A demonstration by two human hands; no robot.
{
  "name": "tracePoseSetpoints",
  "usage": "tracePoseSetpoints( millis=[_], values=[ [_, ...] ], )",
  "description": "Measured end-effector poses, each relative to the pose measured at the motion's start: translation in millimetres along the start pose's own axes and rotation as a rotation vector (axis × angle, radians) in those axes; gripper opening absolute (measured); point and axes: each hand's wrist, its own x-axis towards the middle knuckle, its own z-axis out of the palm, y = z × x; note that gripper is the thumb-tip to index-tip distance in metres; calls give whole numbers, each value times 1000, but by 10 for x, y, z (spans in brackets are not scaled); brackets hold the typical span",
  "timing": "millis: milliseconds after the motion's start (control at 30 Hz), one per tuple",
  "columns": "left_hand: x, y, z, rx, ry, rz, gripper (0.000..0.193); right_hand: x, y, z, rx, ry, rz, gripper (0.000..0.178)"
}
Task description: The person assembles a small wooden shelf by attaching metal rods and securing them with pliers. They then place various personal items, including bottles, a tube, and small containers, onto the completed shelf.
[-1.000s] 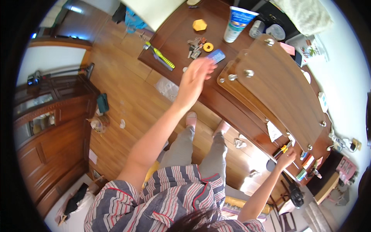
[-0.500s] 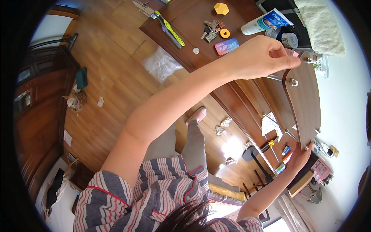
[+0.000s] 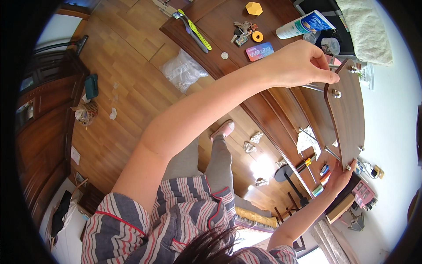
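A brown wooden rack (image 3: 346, 110) with a curved side panel, metal rods and round cap nuts stands at the right, against the white wall. My left hand (image 3: 303, 66) reaches across to its far corner, fingers curled and thumb tip pressed against the panel's edge beside a cap nut (image 3: 336, 93). At the near end, my right hand (image 3: 337, 179) is closed around the panel's lower corner, thumb next to another cap nut (image 3: 348, 167). The panel hides part of the right fingers. Metal rods (image 3: 332, 153) run from the panel toward the desk.
On the dark wooden desk (image 3: 220, 66) lie a yellow-green toothbrush-shaped tool (image 3: 193, 31), a coin (image 3: 224, 56), keys (image 3: 241, 33), a colourful card (image 3: 260, 51), a yellow polyhedron (image 3: 254, 8) and a white-blue tube (image 3: 303, 25). A yellow-handled screwdriver (image 3: 304, 165) lies nearer. A plastic bag (image 3: 183, 71) is on the floor.
My left hand has shifted slightly, its thumb tip now a little lower on the panel's edge. My right hand stays at the near corner, and the rack has hardly moved.
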Motion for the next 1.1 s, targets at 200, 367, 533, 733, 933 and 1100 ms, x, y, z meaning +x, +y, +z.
tracePoseSetpoints(
  millis=[200, 367, 533, 733, 933, 1100],
  values=[
    [7, 1, 14, -40, -6, -11, 41, -15, -16, -6, -8, -7, 3, 44],
    [1, 14, 2, -23, -22, -48, 41, -40, -34, 51, -18, 12, -3, 44],
    [5, 38, 11, 1, -62, -69, 43, -57, -59, 85, -29, 71, -12, 45],
    [60, -157, 1, -38, -3, -53, 50, -23, -66, 55, -39, 22, -10, 46],
    [101, -1266, -156, 359, 153, -256, 38, -113, 186, -85, 139, 80, -14, 40],
    [233, -2028, 47, 450, 129, -348, 39, -485, 782, -138, -4, 389, -48, 27]
  ],
)
